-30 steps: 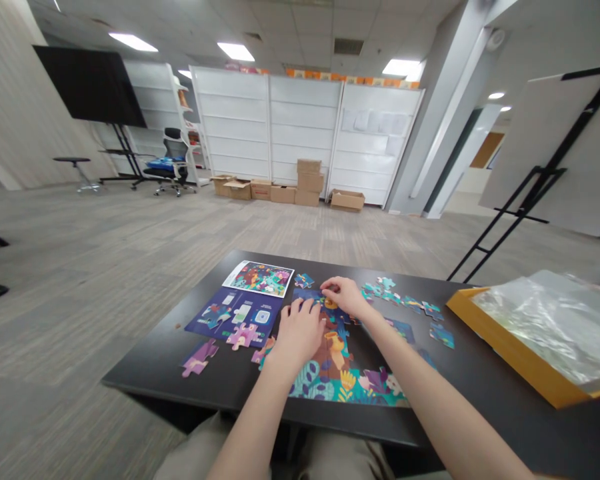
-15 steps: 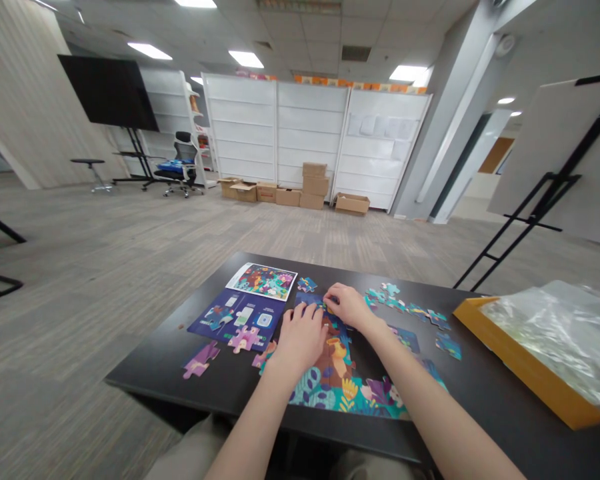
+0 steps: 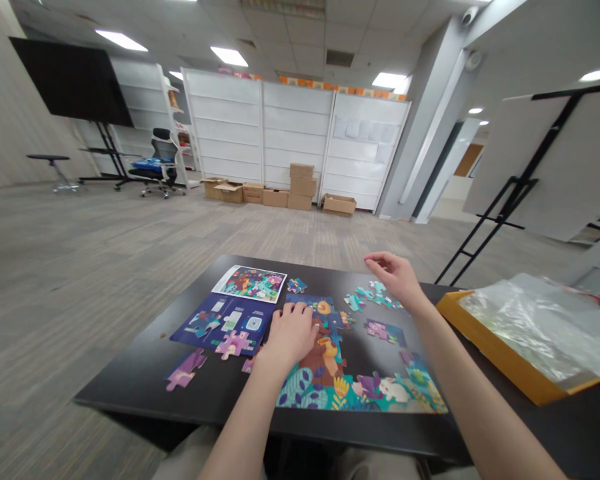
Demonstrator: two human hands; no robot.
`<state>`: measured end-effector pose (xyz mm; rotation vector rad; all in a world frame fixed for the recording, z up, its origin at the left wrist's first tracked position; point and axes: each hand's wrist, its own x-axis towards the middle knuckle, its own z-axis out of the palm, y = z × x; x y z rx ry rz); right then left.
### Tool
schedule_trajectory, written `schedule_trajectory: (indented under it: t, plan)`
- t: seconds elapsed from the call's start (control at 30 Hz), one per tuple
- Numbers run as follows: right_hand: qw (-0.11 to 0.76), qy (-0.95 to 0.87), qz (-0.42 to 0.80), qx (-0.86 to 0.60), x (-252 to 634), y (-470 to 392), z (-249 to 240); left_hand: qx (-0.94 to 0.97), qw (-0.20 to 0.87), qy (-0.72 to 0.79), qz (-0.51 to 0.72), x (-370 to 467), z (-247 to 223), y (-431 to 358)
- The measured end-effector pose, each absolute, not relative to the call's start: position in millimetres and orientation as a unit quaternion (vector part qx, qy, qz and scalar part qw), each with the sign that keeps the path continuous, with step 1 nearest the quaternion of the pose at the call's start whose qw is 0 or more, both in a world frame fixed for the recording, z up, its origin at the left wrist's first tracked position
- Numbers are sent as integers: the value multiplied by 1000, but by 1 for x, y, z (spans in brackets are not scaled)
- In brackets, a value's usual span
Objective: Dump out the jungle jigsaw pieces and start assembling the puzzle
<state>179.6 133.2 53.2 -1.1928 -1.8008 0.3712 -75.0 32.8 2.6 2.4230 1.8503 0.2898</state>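
Note:
A partly joined jigsaw puzzle (image 3: 330, 360) lies on the black table, with a bear, leaves and a white rabbit along its lower part. My left hand (image 3: 294, 333) rests palm down on its left side, fingers spread, covering some of the picture. Raised above the far right of the table is my right hand (image 3: 394, 279), its fingers stretched forward and nothing visible in them. Beneath and left of it lie loose teal puzzle pieces (image 3: 366, 295). A joined purple and blue piece cluster (image 3: 384, 331) sits inside the puzzle's right side.
A picture sheet (image 3: 253, 283) overlaps a dark blue leaflet (image 3: 195, 320) at left, with pink puzzle pieces (image 3: 234, 343) on it. Another purple piece (image 3: 187, 371) lies near the left edge. At right stands a yellow box (image 3: 495, 350) holding clear plastic (image 3: 520, 327).
My right hand has left the puzzle's upper edge and moved right and up, uncovering a yellow round shape there. My left hand stays on the puzzle. The view has turned slightly right.

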Motion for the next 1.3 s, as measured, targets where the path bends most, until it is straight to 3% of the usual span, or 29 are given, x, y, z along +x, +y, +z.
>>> schedule_trajectory:
  t: [0.23, 0.53, 1.03, 1.3]
  plan:
    - [285, -780, 127, -543, 233, 117, 11, 784, 30, 614, 90, -71, 5, 33]
    - [71, -800, 253, -540, 246, 94, 16, 784, 13, 615, 86, -71, -2, 33]
    - [8, -830, 238, -504, 231, 85, 24, 780, -29, 618, 95, -66, -13, 28]
    - [71, -816, 296, -491, 226, 85, 22, 778, -31, 621, 89, -65, -12, 25]
